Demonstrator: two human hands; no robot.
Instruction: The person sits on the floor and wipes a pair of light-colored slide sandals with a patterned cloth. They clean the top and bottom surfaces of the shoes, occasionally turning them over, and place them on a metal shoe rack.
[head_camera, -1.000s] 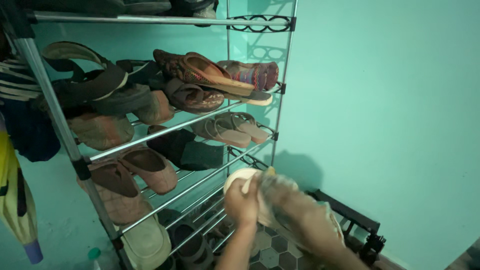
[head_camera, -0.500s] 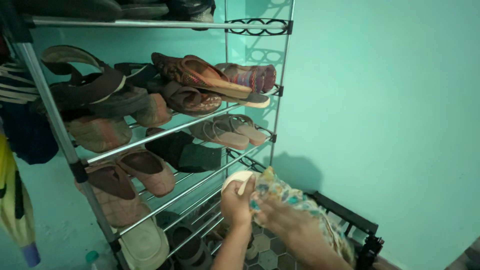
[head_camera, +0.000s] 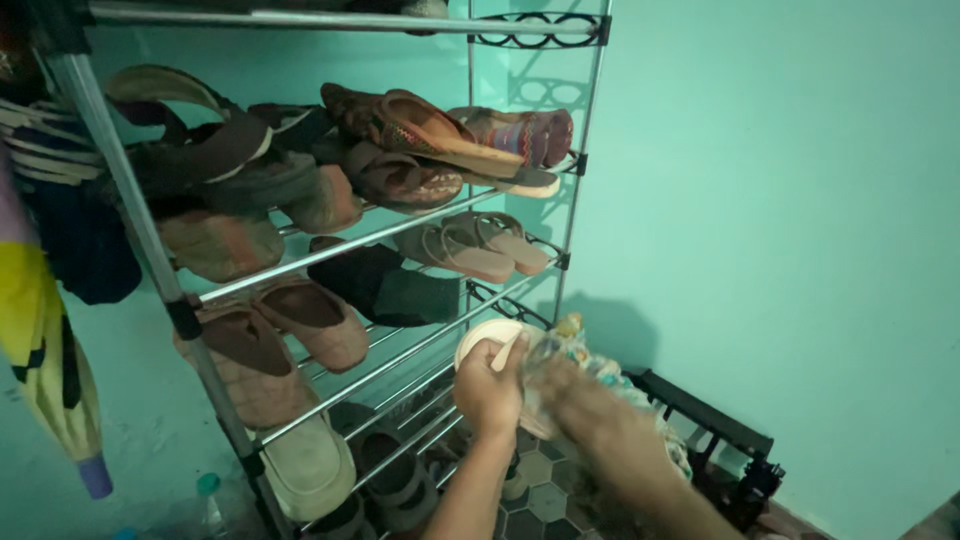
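Left hand (head_camera: 487, 388) grips cream sandal (head_camera: 487, 340) at its rim; looks light, stiff. Right hand (head_camera: 590, 425), blurred, clutches soft patterned cloth (head_camera: 600, 368) against it.

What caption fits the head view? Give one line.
Left hand holds a pale sandal while right hand rubs it with patterned cloth.

Both forearms rise from the lower middle of the frame, bare to the edge, with no sleeve showing. The left hand (head_camera: 488, 392) has no ring visible. The right hand (head_camera: 585, 415) is motion-blurred (details cannot be told).
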